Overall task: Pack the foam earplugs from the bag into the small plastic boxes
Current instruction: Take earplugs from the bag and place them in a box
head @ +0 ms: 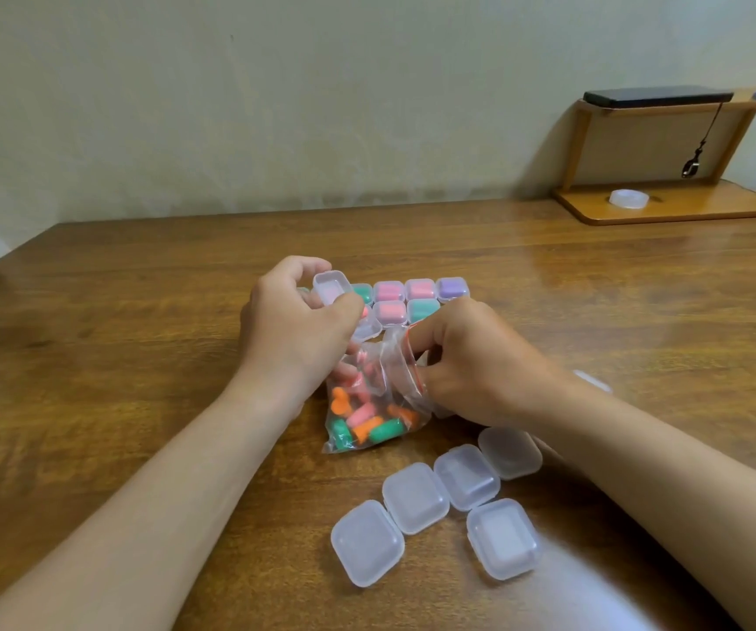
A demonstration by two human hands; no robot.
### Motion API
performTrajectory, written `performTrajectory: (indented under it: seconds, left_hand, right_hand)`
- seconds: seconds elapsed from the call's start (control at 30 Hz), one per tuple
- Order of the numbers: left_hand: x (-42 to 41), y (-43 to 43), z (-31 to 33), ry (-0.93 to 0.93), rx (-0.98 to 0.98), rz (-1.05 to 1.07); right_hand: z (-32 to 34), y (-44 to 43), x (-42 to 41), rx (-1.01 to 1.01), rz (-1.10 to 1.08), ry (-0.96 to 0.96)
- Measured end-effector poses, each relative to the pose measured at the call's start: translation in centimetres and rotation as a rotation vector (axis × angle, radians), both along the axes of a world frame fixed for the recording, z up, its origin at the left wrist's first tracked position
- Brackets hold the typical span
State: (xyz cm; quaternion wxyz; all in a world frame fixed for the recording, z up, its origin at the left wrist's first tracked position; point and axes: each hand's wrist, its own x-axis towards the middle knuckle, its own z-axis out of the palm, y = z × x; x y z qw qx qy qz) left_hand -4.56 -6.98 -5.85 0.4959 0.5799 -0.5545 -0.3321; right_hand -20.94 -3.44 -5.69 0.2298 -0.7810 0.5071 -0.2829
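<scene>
A clear plastic bag (369, 419) of orange, pink and green foam earplugs lies on the wooden table (117, 339). My right hand (471, 357) grips the bag's mouth, its fingers partly wrapped in the film. My left hand (294, 321) holds an open small clear box (333, 289), lid up, just above the bag's opening. Behind the hands stand several filled boxes (412, 296) holding pink, green and purple plugs. Several closed empty boxes (440, 507) lie in front of the bag, near my right forearm.
A small wooden shelf (667, 207) stands at the back right against the wall, with a black phone (658, 97) on top and a roll of clear tape (629, 198) on its base. One more clear box (592, 381) peeks out beyond my right wrist.
</scene>
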Motion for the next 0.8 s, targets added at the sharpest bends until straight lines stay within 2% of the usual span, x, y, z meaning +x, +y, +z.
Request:
performTrajectory:
  seconds: [0.13, 0.5, 0.8]
  left_hand:
    - [-0.1, 0.0, 0.0, 0.002, 0.001, 0.0]
    - [-0.3, -0.1, -0.3, 0.021, -0.005, 0.002]
    - [-0.5, 0.1, -0.2, 0.016, 0.005, -0.005]
  right_hand:
    - [-0.1, 0.0, 0.3, 0.009, 0.011, -0.014]
    - [-0.1, 0.1, 0.6, -0.027, 0.024, 0.107]
    - [0.0, 0.2, 1.1, 0.018, -0.043, 0.157]
